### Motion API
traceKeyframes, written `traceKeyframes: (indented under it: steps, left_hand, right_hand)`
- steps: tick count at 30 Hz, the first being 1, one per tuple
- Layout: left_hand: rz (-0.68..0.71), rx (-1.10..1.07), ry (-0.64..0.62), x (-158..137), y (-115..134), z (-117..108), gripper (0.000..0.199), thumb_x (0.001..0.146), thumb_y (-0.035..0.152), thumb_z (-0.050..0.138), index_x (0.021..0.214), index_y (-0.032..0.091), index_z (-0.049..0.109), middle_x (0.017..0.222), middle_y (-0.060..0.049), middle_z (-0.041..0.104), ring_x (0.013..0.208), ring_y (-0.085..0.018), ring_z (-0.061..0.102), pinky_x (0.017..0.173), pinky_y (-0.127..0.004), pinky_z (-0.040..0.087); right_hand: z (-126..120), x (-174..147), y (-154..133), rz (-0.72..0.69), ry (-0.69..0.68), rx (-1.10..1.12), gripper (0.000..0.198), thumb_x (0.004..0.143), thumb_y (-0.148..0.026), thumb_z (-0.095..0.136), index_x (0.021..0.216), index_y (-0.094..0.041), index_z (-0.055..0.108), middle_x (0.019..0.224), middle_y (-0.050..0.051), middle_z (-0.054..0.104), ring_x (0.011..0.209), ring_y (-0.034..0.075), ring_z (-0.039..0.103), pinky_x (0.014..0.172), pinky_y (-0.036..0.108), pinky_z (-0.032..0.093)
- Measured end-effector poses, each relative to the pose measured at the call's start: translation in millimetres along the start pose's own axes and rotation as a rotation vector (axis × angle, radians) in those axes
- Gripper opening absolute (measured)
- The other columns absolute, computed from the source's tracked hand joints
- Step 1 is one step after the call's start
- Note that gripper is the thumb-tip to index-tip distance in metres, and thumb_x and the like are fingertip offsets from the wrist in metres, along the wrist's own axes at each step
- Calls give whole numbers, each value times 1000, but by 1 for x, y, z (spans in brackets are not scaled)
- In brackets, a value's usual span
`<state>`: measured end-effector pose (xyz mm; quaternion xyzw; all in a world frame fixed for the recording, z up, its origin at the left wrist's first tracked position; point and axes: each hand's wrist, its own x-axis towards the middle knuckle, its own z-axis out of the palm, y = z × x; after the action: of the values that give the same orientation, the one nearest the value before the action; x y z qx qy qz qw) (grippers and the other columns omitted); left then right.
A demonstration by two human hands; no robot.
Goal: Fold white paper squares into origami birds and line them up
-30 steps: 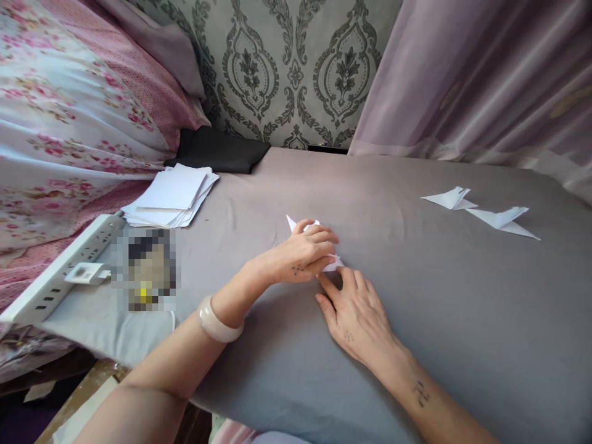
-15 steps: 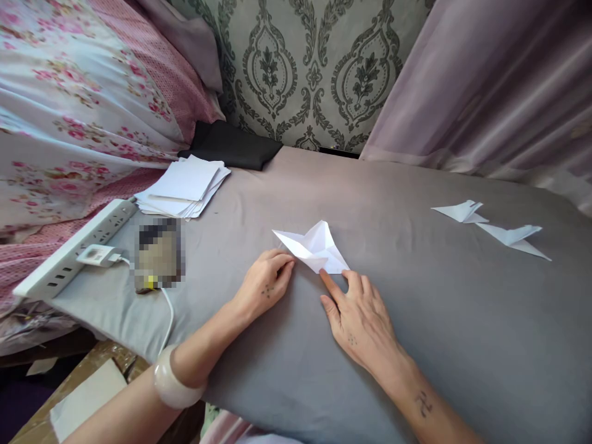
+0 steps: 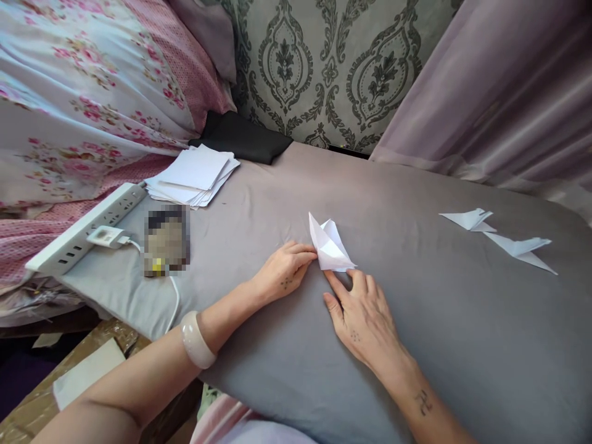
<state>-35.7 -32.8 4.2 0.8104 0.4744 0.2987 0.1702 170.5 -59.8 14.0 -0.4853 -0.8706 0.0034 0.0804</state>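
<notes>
A partly folded sheet of white paper (image 3: 330,250) rests on the grey cloth in front of me, with one pointed flap standing up on its left. My left hand (image 3: 287,268) has its fingers pressed together at that flap's lower left edge, pinching the paper. From the near side my right hand (image 3: 363,311) reaches in, fingers spread and thumb apart. Its index and middle fingertips touch the paper's near edge. Two folded paper pieces with pointed ends, one (image 3: 468,220) behind the other (image 3: 522,248), lie to the right.
A stack of white paper squares (image 3: 197,169) lies at the back left beside a black folded item (image 3: 250,139). At the left edge is a white power strip (image 3: 83,231) with a plugged-in charger (image 3: 107,237), its cable (image 3: 174,302) and a blurred-out object (image 3: 165,240). Curtains hang on both sides.
My left hand has moved right and up, raising the left point of the paper toward upright and folding it inward. My right hand stays nearly in place. The view has shifted slightly.
</notes>
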Motion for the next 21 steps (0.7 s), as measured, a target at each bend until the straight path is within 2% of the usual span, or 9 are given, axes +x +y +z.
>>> traceKeyframes:
  steps: [6,13,21]
  left_hand:
    - [62,-3,-55,-6,2,-4,38,92,10,38,121,20,61,127,-9,63,104,-22,58,91,-38,48]
    - [48,-80,-63,-14,4,-11,37,93,10,35,120,15,59,125,-11,64,105,-22,59,90,-38,48]
    - [15,26,-175,-17,3,-9,44,89,7,37,130,15,53,133,-10,58,114,-25,52,91,-40,44]
  right_hand:
    - [0,0,2,-20,-13,-29,46,96,-40,40,139,-28,50,110,15,53,94,28,50,80,44,47]
    - [-6,5,4,-53,-61,-54,47,95,-42,41,139,-26,50,110,15,51,93,27,49,81,44,47]
    - [-11,9,10,-91,-111,-37,47,95,-45,41,137,-28,52,108,13,52,92,27,49,80,43,47]
